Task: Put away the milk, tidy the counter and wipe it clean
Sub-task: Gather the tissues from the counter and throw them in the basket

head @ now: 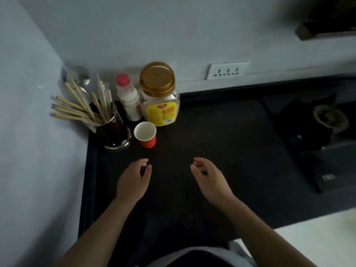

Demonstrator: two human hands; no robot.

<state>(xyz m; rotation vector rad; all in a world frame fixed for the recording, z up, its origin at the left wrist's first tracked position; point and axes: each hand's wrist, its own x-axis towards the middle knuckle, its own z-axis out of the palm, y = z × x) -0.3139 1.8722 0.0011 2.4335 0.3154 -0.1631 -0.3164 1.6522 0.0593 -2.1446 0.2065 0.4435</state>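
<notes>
Against the back wall, left of centre, the milk bottle point(128, 99) stands upright just beside the amber-lidded jar point(159, 97). It is smooth white plastic with a red cap, probably light but slick, and best taken round its body. The left grip point(133, 178) and right grip point(209, 178) hang loosely curled and empty over the matte black worktop point(221, 143).

I can't read the print on the yellow label point(161, 114) of the clear plastic jar with the amber lid point(158, 81), too small. That jar hides the lower right side of the white milk bottle with the red cap point(128, 99). At right the dark stove burner point(330, 118) is dim and blurred. Top right, a dark boxy object point(327, 18) is cut by the frame, can't identify. Pale lettering on the black block point(326, 177) is unreadable. My forearms point(92, 234) run off the bottom edge.
</notes>
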